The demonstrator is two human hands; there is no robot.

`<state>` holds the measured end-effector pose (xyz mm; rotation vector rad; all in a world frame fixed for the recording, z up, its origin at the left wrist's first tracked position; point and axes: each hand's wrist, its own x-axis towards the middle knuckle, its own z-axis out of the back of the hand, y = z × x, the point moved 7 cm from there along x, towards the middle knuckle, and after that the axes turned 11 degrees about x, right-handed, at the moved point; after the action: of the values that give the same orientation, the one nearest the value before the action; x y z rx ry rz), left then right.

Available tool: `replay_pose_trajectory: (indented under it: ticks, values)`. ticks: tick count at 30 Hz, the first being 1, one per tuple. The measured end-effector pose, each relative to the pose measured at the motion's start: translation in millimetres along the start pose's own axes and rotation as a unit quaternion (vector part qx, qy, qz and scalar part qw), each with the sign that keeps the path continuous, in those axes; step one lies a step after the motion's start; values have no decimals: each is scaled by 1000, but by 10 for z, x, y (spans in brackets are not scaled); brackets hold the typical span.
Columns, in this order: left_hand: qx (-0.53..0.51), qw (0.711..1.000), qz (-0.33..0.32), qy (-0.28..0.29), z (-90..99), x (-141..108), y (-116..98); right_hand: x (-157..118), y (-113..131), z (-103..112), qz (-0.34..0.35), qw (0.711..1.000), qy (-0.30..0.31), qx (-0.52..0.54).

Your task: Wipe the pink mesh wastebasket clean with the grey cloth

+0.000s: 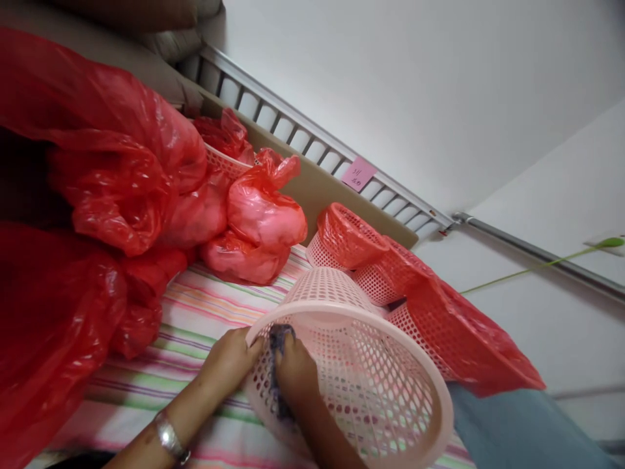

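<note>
A pale pink perforated plastic basket (381, 378) lies tilted on the striped bedsheet, its wide mouth facing me. My left hand (230, 361), with a silver bracelet on the wrist, is closed on the basket's rim at the left. Inside the mouth, my right hand (297, 371) grips a dark grey cloth (279, 384) and presses it against the inner wall near that rim. Part of the cloth is hidden under the right fingers.
Red plastic bags (266, 215) are heaped at the left. Several pink baskets lined with red plastic (342, 234) stand at the right. Behind runs a metal rail (303, 130) with a pink note (359, 173). The striped sheet (205, 306) lies underneath.
</note>
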<state>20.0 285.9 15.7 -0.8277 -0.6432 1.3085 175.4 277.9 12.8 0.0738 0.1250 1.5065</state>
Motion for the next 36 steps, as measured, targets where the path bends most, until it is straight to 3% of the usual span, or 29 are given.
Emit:
replay_pose_trajectory:
  ticks: [6,10,14,16,18,22,25,28,31,36]
  values:
    - [39,999,-25,3,121,-1,-28,818,-471,-46,-104,994,22,-21]
    - [-53,998,-31,4,60,-29,-10,992,-596,-64,-103,994,30,-24]
    - [-120,989,-15,88,-217,-100,50,985,-569,-33,-89,995,37,-17]
    - [-112,988,12,105,-325,-123,106,897,-516,-13,-86,996,34,-10]
    - [-103,991,17,86,-346,-120,134,697,-435,-23,-87,996,31,-6]
    - [-106,993,-10,56,-306,-110,99,-23,-144,-118,-38,999,13,34]
    - [-78,995,-3,55,-276,-132,69,-566,32,-211,-7,999,32,37]
    - [-33,998,-14,53,-236,-156,8,-761,60,-219,1,999,45,15]
    - [-6,998,-30,61,-214,-158,-37,-518,-75,-133,-7,1000,20,9]
    - [43,996,-46,66,-200,-125,-69,335,-512,-23,-71,993,-1,-95]
